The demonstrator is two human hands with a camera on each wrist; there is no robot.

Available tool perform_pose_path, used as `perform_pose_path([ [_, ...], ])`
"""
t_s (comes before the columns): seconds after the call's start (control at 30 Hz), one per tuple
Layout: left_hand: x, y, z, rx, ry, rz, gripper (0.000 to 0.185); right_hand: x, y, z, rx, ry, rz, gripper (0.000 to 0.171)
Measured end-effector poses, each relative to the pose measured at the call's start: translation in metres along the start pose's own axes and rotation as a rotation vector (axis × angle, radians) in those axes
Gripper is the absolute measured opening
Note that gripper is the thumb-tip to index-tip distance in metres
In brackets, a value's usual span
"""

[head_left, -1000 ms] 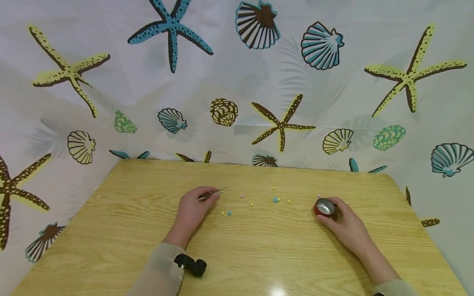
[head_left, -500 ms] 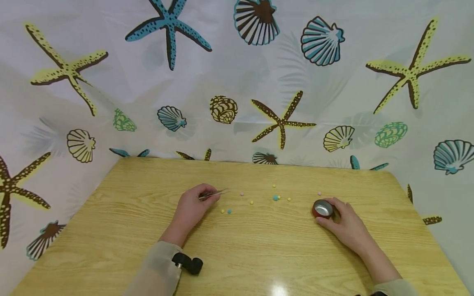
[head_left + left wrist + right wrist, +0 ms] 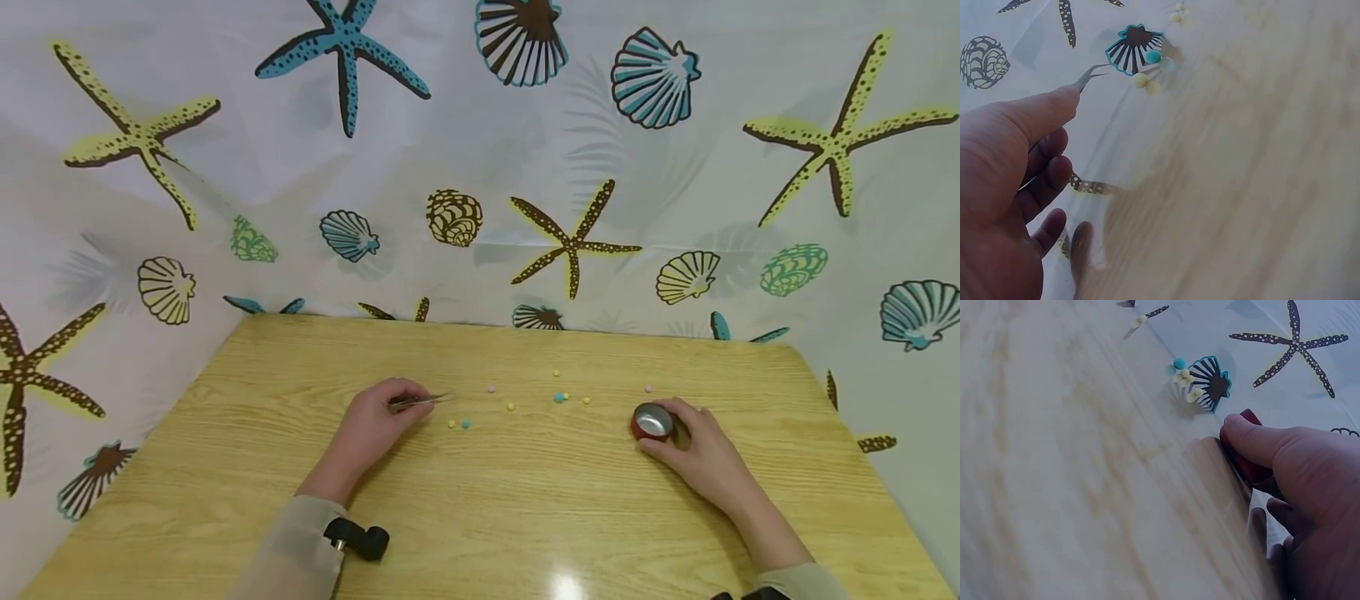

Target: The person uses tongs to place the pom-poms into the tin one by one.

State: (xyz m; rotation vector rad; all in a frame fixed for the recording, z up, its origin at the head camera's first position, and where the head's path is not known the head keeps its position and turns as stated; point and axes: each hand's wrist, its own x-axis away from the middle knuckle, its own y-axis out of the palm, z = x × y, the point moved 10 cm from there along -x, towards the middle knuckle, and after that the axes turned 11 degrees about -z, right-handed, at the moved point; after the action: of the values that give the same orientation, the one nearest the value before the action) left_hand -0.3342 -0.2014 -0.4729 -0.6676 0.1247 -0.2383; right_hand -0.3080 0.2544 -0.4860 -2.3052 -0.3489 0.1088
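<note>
In the head view my left hand (image 3: pixel 375 419) pinches a pair of thin metal tweezers (image 3: pixel 433 400) between thumb and forefinger, their tips pointing right. The left wrist view shows the tweezers' tips (image 3: pixel 1099 70) slightly apart with nothing between them. Just beyond those tips lie a small yellow ball (image 3: pixel 452 425) and a small blue ball (image 3: pixel 466 425). My right hand (image 3: pixel 701 454) grips a small round red cup (image 3: pixel 651 422) by its side, on the right part of the table. The cup's silvery inside faces up and shows nothing in it.
Between the hands, a pink ball (image 3: pixel 491 389), a larger blue ball (image 3: pixel 558 397) and several yellow balls (image 3: pixel 511 407) lie scattered on the wooden table (image 3: pixel 487 517). Another pink ball (image 3: pixel 648 389) lies behind the cup. A shell-and-starfish cloth (image 3: pixel 420 150) hangs along the table's back and sides.
My left hand has drawn back a little to the left and toward the person, with the tweezers still in it. The cup in my right hand has shifted slightly left.
</note>
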Motion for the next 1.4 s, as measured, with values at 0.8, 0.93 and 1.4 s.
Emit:
perform_pose_path([
  [0.8, 0.010, 0.005, -0.012, -0.050, 0.015, -0.135, 0.009, 0.004, 0.005, -0.007, -0.020, -0.059, -0.007, 0.064],
  [0.93, 0.010, 0.006, -0.012, -0.067, 0.024, -0.134, 0.008, 0.004, 0.005, -0.006, -0.023, -0.055, -0.009, 0.064],
  [1.4, 0.009, 0.006, -0.013, -0.058, 0.038, -0.135, 0.007, 0.003, 0.006, -0.006, -0.013, -0.046, -0.013, 0.067],
])
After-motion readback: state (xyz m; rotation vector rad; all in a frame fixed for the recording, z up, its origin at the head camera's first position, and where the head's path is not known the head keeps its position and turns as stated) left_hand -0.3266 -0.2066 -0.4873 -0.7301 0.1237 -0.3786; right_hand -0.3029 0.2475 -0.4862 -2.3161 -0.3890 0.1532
